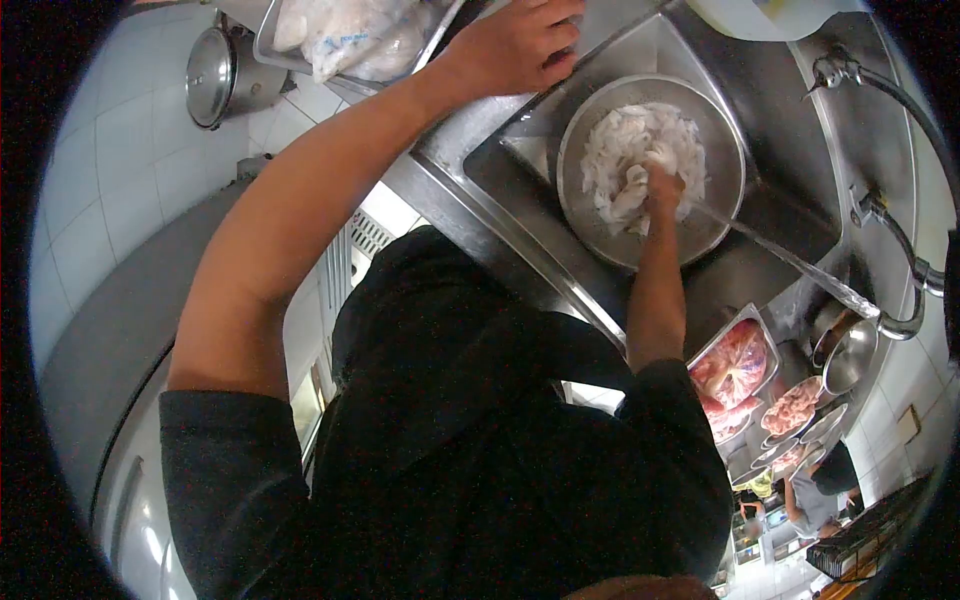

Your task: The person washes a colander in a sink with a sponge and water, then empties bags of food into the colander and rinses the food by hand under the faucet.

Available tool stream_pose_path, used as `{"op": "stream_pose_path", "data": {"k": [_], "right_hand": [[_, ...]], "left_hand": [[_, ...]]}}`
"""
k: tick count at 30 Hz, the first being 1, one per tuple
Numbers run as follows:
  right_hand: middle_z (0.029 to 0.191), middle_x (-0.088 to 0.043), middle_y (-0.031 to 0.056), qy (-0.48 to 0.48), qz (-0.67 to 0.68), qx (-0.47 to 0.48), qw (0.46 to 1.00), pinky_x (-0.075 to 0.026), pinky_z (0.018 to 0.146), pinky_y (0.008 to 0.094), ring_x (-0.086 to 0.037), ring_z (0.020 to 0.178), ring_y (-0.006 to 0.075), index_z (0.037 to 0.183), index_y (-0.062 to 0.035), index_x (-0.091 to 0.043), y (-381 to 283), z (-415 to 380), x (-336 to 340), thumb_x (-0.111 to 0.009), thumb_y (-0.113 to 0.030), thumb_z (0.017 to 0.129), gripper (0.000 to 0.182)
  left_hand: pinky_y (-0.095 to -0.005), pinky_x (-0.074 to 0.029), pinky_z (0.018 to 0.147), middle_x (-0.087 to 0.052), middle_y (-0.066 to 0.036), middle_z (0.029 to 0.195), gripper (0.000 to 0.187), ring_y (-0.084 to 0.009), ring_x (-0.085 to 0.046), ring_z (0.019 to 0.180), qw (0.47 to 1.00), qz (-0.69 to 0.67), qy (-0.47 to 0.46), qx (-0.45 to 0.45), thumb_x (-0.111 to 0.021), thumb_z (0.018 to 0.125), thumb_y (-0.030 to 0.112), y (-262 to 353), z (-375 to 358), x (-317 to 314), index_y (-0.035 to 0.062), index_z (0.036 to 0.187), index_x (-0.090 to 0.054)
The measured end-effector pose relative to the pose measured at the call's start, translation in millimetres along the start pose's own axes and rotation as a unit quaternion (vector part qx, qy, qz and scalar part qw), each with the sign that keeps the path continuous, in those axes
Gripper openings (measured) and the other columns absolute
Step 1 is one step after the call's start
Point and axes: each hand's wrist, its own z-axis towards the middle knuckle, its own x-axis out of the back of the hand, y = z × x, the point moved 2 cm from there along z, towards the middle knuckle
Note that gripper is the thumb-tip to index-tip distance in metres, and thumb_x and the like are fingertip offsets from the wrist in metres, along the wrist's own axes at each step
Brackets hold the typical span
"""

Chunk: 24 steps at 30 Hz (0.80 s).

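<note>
A round metal bowl [575, 205] sits in the steel sink, with wet, pale, soft pieces [625, 135] heaped in it; I cannot make out what food they are. My right hand [664, 188] reaches down into the heap, its fingers closed around some of the pale pieces and partly hidden by them. Water [775, 250] runs from the tap [900, 322] into the bowl, close to that hand. At the sink's near left edge lies my left hand [530, 45], holding nothing, its fingers loosely bent and slightly apart.
A metal tray [268, 45] of bagged pale food stands at the upper left, near a lidded pot [210, 75]. On the right are a tray of bagged red meat [735, 365], a bowl of pink meat [793, 405] and metal pans [850, 355]. Another person [815, 505] is farther back.
</note>
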Motion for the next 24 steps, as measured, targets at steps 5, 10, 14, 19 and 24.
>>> {"op": "stream_pose_path", "data": {"k": [5,10,14,19,24], "right_hand": [[0.112,-0.062,0.0274,0.039,-0.092,-0.036,0.994,-0.048,0.088,0.0404,-0.062,0.098,0.0394,0.112,0.0183,-0.055,-30,-9,20,-0.073,-0.051,0.067,0.085],[0.114,-0.061,0.0286,0.053,-0.066,-0.062,0.994,-0.047,0.090,0.0398,-0.060,0.104,0.0380,0.110,0.0172,-0.057,-30,-10,22,-0.069,-0.056,0.070,0.085],[0.115,-0.061,0.0276,0.027,-0.183,0.021,0.982,-0.046,0.091,0.0410,-0.059,0.105,0.0376,0.111,0.0165,-0.057,-3,17,17,-0.067,-0.061,0.070,0.088],[0.117,-0.059,0.0264,0.046,-0.050,-0.050,0.996,-0.044,0.092,0.0433,-0.058,0.107,0.0374,0.114,0.0166,-0.056,7,21,20,-0.063,-0.067,0.071,0.094],[0.129,-0.050,0.0266,0.057,-0.091,-0.027,0.994,-0.038,0.099,0.0461,-0.050,0.118,0.0392,0.128,0.0077,-0.045,6,-8,7,-0.063,-0.069,0.071,0.097]], "left_hand": [[-0.0419,-0.044,0.094,-0.053,-0.022,0.104,0.021,-0.0379,-0.052,0.110,1.000,0.002,0.000,-0.006,-0.067,0.072,0.009,-1,1,0,-0.0041,0.083,-0.055],[-0.0419,-0.044,0.094,-0.053,-0.022,0.104,0.021,-0.0379,-0.052,0.109,1.000,-0.003,-0.001,-0.008,-0.067,0.072,0.009,-2,0,-1,-0.0041,0.083,-0.055],[-0.0415,-0.044,0.094,-0.053,-0.022,0.104,0.022,-0.0377,-0.052,0.108,1.000,0.017,0.007,-0.016,-0.067,0.071,0.009,0,0,1,-0.0041,0.083,-0.055],[-0.0409,-0.045,0.093,-0.053,-0.022,0.103,0.022,-0.0376,-0.053,0.108,1.000,0.008,0.010,-0.020,-0.067,0.070,0.008,-1,1,0,-0.0043,0.083,-0.055],[-0.0421,-0.045,0.093,-0.053,-0.022,0.103,0.023,-0.0385,-0.052,0.108,1.000,-0.008,0.010,-0.011,-0.068,0.069,0.008,-2,-1,-2,-0.0040,0.083,-0.055]]}}
